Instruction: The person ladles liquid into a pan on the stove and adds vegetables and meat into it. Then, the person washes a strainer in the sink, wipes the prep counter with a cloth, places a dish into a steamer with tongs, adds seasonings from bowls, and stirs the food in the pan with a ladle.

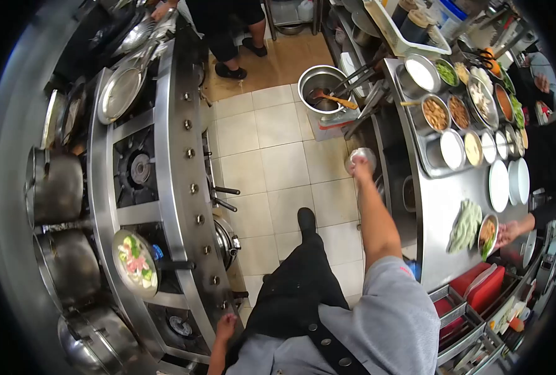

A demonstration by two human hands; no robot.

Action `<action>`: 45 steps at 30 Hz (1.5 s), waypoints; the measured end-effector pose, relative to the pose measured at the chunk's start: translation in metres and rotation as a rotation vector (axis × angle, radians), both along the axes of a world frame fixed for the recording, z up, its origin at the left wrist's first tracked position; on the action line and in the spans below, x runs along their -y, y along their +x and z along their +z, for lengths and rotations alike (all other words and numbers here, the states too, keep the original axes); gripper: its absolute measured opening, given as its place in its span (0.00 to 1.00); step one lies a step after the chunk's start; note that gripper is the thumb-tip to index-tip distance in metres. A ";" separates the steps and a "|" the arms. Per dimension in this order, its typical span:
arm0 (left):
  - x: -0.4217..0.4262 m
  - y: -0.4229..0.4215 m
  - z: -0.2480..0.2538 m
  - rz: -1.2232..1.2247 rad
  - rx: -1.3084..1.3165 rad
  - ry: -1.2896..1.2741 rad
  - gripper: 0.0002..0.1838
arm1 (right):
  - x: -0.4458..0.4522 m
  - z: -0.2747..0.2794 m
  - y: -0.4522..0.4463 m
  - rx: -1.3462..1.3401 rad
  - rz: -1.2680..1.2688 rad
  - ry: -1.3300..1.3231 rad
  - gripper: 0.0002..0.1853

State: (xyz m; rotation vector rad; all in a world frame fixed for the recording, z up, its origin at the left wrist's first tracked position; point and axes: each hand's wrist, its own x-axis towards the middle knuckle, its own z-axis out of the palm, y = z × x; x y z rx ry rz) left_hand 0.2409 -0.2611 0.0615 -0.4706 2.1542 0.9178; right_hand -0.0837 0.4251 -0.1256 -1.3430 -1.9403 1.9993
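The right grip (360,167) is grasping a blurred bowl (366,154) low beside the desk (434,219); the step in hand is seemingly carrying it, the next move likely calling for keeping it level. The left grip (226,326) is hanging near the stove (170,187); whether it is clenched, I cannot tell.

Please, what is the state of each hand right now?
Left hand: loosely closed, nothing visible in it.
Right hand: blurred, seemingly holding a shiny round container.

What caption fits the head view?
Right hand out by the counter, left hand by the stove, a pan of food on it.
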 end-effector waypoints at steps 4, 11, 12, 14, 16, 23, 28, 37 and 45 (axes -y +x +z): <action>-0.011 0.013 0.039 0.533 0.358 0.228 0.12 | -0.111 -0.006 -0.099 -0.004 -0.169 0.224 0.14; 0.006 0.031 0.059 0.917 0.623 0.063 0.14 | -0.199 -0.024 -0.165 -0.077 -0.367 -0.410 0.36; 0.016 0.040 0.055 0.923 0.628 0.063 0.14 | -0.197 -0.024 -0.166 -0.114 -0.383 -0.382 0.33; 0.015 0.055 0.050 0.941 0.622 0.073 0.14 | -0.200 -0.036 -0.165 -0.191 -0.406 -0.397 0.27; -0.017 0.032 0.052 0.818 0.489 0.000 0.12 | -0.176 -0.002 -0.154 -0.356 -0.469 -0.525 0.28; -0.074 -0.057 0.035 0.078 0.088 0.018 0.16 | -0.059 0.081 -0.074 0.025 -0.234 -0.689 0.24; -0.102 -0.104 0.123 0.019 -0.089 -0.004 0.18 | 0.055 0.033 0.009 0.320 -0.061 -0.669 0.04; 0.115 -0.034 0.298 0.477 -1.095 -0.140 0.10 | 0.246 0.186 0.070 -0.231 0.698 0.645 0.26; 0.436 0.020 0.468 0.628 -1.231 -1.157 0.20 | 0.449 0.448 0.105 -0.402 0.549 0.109 0.30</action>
